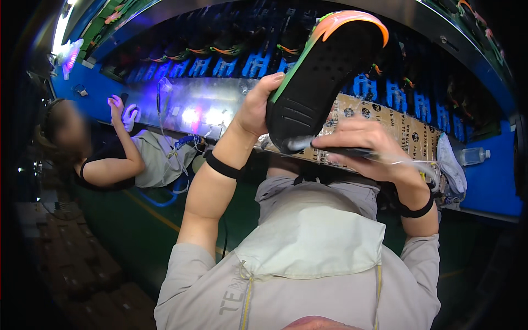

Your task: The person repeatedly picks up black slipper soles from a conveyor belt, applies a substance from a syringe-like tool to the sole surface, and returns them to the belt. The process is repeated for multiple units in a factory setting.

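My left hand (257, 104) grips a shoe (322, 77) by its side and holds it up with the black sole turned toward me; the sole has an orange toe rim and a green edge. My right hand (366, 148) holds a thin dark brush-like tool (335, 148), and its pale tip touches the heel end of the sole. Both hands are raised over my lap, in front of a conveyor line.
A blue conveyor (242, 63) carries a row of dark shoes with orange trim. A printed cardboard sheet (401, 126) lies on the ledge ahead. A plastic bottle (474, 156) stands at right. A co-worker (118, 157) sits at left, hand on the ledge.
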Demonstrator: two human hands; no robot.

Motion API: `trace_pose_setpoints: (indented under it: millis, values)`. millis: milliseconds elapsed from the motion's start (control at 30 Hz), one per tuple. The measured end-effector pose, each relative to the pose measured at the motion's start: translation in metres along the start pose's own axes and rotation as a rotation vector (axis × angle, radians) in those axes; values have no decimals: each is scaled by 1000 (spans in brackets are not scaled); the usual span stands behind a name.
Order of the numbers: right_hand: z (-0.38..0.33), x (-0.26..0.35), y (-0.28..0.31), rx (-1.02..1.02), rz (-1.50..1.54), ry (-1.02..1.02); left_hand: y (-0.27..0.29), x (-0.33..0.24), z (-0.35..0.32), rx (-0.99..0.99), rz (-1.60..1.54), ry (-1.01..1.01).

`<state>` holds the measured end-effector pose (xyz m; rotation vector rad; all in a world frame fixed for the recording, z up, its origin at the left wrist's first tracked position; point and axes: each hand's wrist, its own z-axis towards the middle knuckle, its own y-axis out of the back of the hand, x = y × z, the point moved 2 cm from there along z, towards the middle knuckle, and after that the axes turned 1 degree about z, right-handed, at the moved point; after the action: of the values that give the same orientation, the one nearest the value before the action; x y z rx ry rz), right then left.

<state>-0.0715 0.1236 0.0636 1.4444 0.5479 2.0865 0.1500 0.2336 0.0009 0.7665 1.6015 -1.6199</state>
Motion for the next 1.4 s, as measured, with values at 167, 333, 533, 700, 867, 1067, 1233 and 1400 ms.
trace_pose_setpoints:
  millis: [167, 333, 533, 700, 867, 1067, 1233, 1400]
  values:
    - [2, 6, 0, 156, -94, 137, 17, 6, 7, -136, 1, 134]
    - [2, 3, -4, 138, -224, 151, 17, -4, 14, -12, 20, 206]
    - [1, 0, 0, 61, -303, 83, 13, -4, 13, 14, -74, 241]
    - [-3, -14, 4, 26, 88, -26, 13, 13, 1, -89, -30, 186]
    - [-5, -49, 12, -288, 257, -345, 13, 61, -28, -97, -300, 259]
    - [-7, -83, 24, -575, 192, -379, -7, 72, -33, 44, -374, 183]
    - [-7, -69, -14, -454, -425, -34, -8, 82, -36, -37, -403, 137]
    - [-15, -38, -40, -51, -168, 177, 11, 90, -35, -149, -427, 12]
